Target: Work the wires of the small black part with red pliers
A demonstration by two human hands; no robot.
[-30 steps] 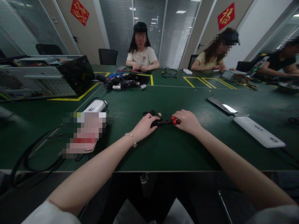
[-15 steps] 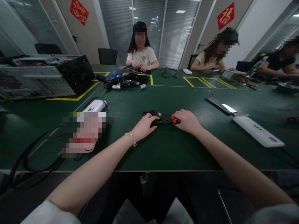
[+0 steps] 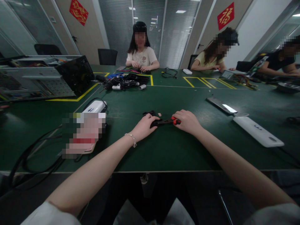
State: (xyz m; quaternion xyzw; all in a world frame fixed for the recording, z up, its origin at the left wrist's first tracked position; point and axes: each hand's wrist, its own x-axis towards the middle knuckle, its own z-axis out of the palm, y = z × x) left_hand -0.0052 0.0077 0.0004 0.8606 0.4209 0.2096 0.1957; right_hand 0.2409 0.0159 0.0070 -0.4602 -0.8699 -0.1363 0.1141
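Observation:
My left hand (image 3: 143,127) rests on the green table (image 3: 164,150), fingers curled over a small black part (image 3: 151,115). My right hand (image 3: 187,121) is closed round the red handles of a pair of pliers (image 3: 167,122). The dark jaws of the pliers point left and meet the black part under my left fingers. A bead bracelet (image 3: 131,138) sits on my left wrist.
A white power strip (image 3: 257,132) and a phone (image 3: 221,105) lie to the right. Left are a white device (image 3: 93,107) with black cables (image 3: 28,156) and an open computer case (image 3: 39,76). A pile of black parts (image 3: 123,82) lies farther back. Three people sit across the table.

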